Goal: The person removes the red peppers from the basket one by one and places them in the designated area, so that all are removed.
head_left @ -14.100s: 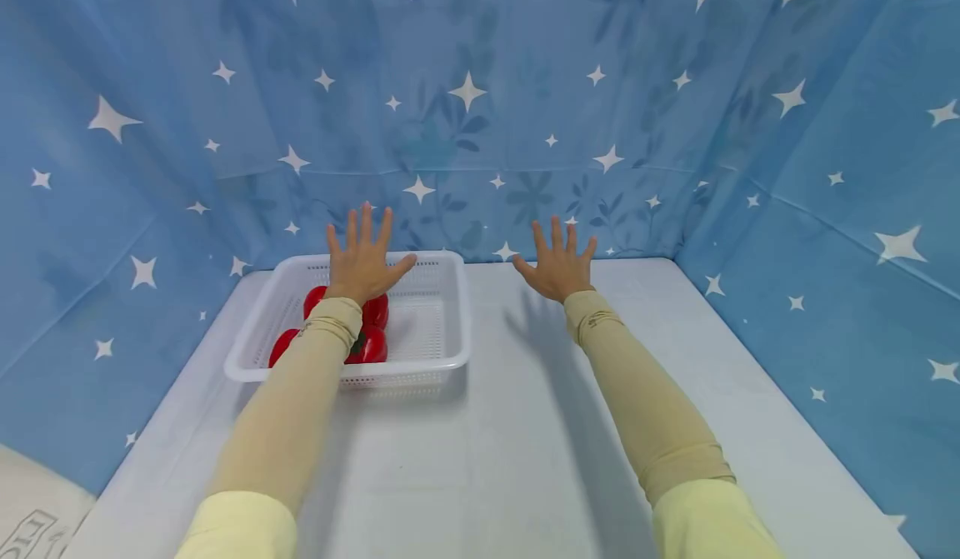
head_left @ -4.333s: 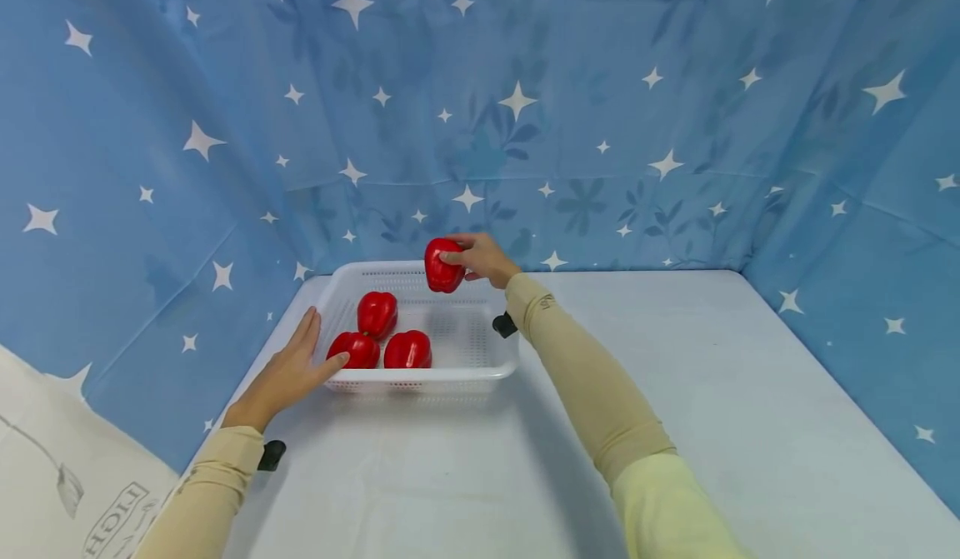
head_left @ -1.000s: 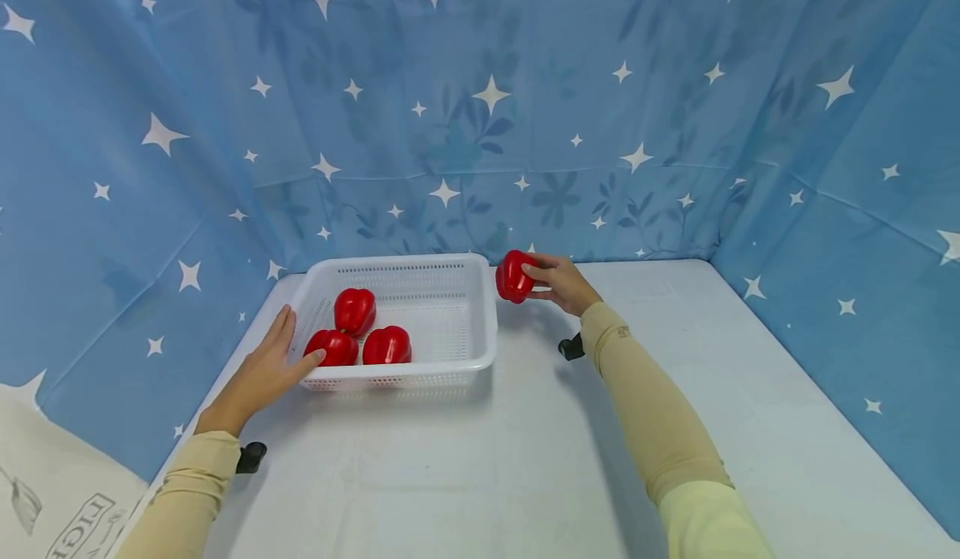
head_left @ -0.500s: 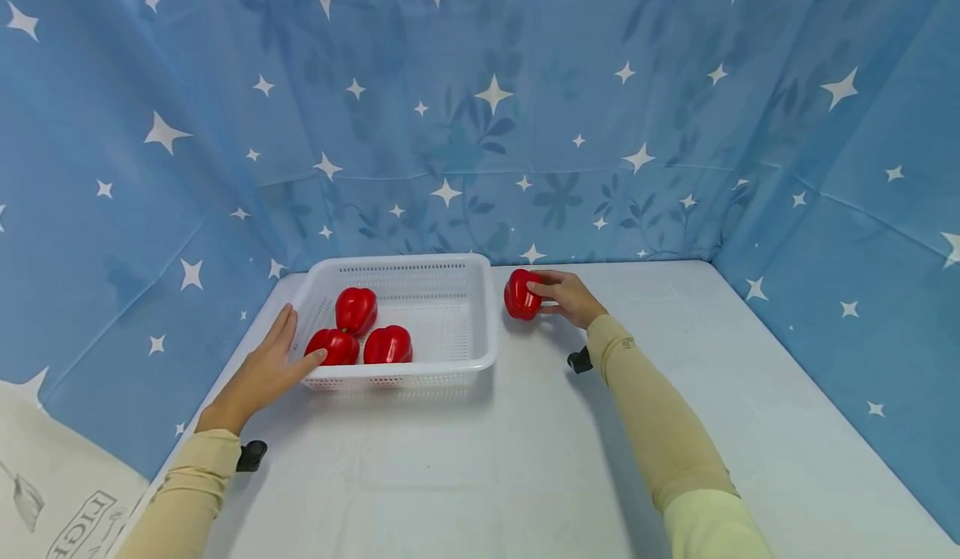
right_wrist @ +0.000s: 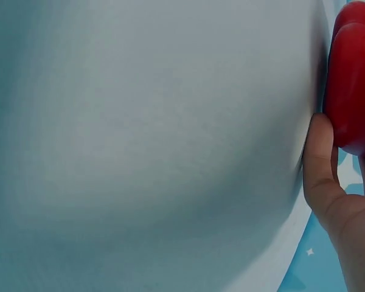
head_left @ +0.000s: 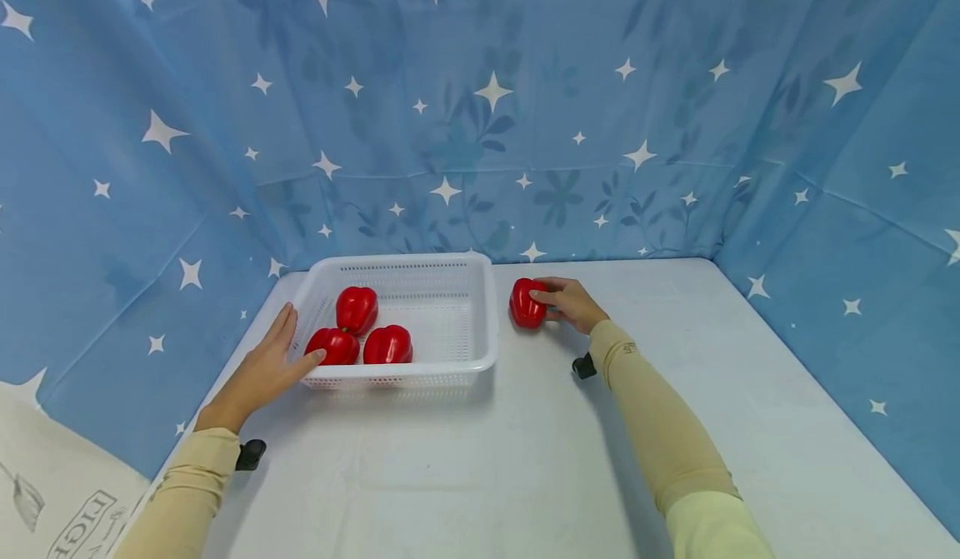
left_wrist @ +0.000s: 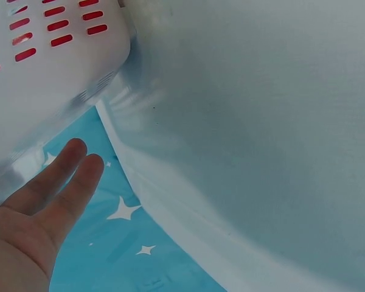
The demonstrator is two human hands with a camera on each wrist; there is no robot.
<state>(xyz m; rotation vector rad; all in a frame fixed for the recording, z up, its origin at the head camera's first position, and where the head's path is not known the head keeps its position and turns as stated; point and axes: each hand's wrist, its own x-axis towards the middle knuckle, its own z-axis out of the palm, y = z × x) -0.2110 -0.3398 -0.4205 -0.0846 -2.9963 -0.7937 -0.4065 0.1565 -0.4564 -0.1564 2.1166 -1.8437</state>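
My right hand [head_left: 574, 302] grips a red bell pepper [head_left: 527, 304] low at the table surface, just right of the white basket [head_left: 483, 326]. In the right wrist view the red pepper [right_wrist: 356, 85] shows at the right edge, with fingers [right_wrist: 320, 152] against its side. My left hand [head_left: 262, 371] rests at the basket's front left corner, fingers straight and thumb over the rim. Inside the basket lie three more red bell peppers, one behind [head_left: 356, 309], one at the left [head_left: 334, 347] and one at the front [head_left: 387, 345].
A white cloth covers the table [head_left: 420, 476]. Blue curtains [head_left: 480, 109] with white stars stand behind and on both sides. A pale printed cloth [head_left: 60, 484] hangs at the lower left. Black wrist cameras [head_left: 251, 455] sit under both wrists.
Earlier, the right hand lifted one pepper from the basket and carried it right over the rim. In the last second it has lowered to the table. The left hand stays at the basket.
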